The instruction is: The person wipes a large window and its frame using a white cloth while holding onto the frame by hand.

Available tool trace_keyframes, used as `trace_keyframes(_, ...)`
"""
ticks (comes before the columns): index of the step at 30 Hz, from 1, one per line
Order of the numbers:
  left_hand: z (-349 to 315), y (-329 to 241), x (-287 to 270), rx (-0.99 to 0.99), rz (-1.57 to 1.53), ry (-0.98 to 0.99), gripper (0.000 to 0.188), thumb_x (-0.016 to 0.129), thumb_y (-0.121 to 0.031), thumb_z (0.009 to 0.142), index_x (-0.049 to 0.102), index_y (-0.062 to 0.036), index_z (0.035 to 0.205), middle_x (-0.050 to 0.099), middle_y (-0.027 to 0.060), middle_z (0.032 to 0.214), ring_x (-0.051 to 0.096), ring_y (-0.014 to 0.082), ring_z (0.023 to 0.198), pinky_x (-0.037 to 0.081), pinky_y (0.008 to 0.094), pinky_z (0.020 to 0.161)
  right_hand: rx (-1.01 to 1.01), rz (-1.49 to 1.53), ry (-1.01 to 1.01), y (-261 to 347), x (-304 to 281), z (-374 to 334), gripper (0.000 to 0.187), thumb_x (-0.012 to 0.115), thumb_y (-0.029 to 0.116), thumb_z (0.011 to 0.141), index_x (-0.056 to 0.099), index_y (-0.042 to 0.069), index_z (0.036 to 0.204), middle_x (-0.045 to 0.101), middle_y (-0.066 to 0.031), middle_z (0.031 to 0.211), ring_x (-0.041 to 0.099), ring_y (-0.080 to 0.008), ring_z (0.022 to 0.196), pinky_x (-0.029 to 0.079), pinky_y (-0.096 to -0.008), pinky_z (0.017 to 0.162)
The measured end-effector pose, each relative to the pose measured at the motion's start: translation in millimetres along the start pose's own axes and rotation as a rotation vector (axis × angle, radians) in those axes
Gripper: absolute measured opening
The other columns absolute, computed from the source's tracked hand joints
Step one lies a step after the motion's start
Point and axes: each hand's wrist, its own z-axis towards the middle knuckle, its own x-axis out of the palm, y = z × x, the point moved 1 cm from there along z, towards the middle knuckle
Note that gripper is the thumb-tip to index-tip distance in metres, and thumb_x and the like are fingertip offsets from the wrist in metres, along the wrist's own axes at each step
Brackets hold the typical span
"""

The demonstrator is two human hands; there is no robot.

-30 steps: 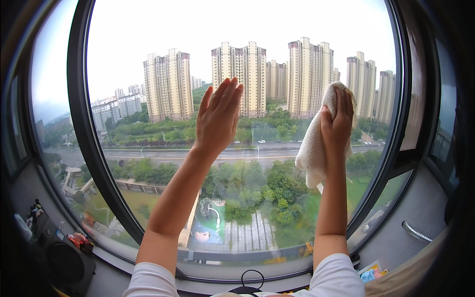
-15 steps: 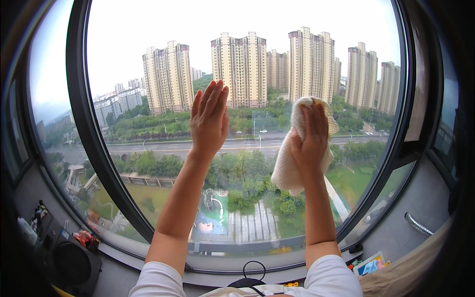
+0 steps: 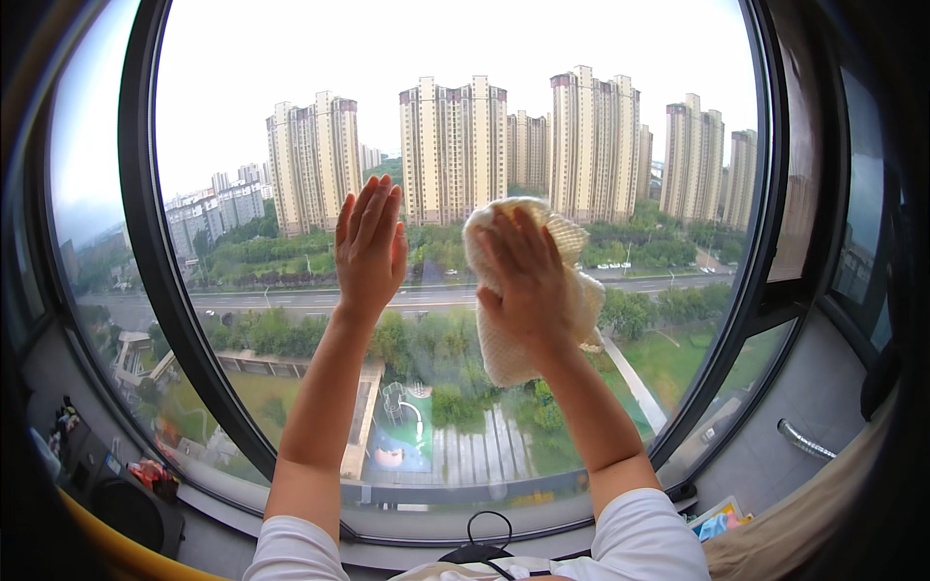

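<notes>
A large window pane (image 3: 436, 334) in a dark frame fills the view before me. My right hand (image 3: 531, 286) lies spread over a cream-coloured, waffle-textured cleaning cloth (image 3: 499, 353), holding it flat against the glass. The cloth's lower part and right edge stick out past the hand; its middle is hidden under the palm. To the left, my left hand (image 3: 370, 247) is raised with straight fingers pointing up and holds nothing. It is at or very near the glass; whether it touches I cannot tell.
The dark window frame (image 3: 140, 184) curves up the left side, with a sill (image 3: 387, 547) below. At lower left stands a black speaker-like box (image 3: 126, 504). A silver flexible hose (image 3: 804, 441) and a beige curtain (image 3: 804, 523) are at lower right. Tower blocks show outside.
My right hand has swept the cloth to the left across the glass, and its forearm now slants inward. My left hand sits slightly farther left and lower. The whole view has shifted a little.
</notes>
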Motion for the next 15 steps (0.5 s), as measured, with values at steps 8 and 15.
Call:
trace_keyframes(8,-5,0,-9,0.039,0.105,0.024,0.043,0.047,-0.006,0.088,0.048,-0.0016,0.131,0.047,0.0121,0.137,0.041,0.0264,0.130,0.029,0.0446,0.110,0.097,-0.092,-0.117,-92,-30,-20,0.067,0.073,0.018,0.070,0.049,0.018,0.132,0.040,-0.0046,0.144,0.033,-0.0245,0.136,0.025,-0.0477,0.114)
trace_keyframes(15,-2,-9,-8,0.037,0.146,0.009,0.042,0.045,-0.007,0.089,0.047,-0.0008,0.131,0.046,0.0128,0.137,0.042,0.0275,0.129,0.030,0.0449,0.109,0.311,-0.143,-0.535,-221,-78,16,0.055,0.048,0.016,0.083,0.044,0.006,0.136,0.045,-0.0166,0.138,0.040,-0.0349,0.130,0.029,-0.0458,0.111)
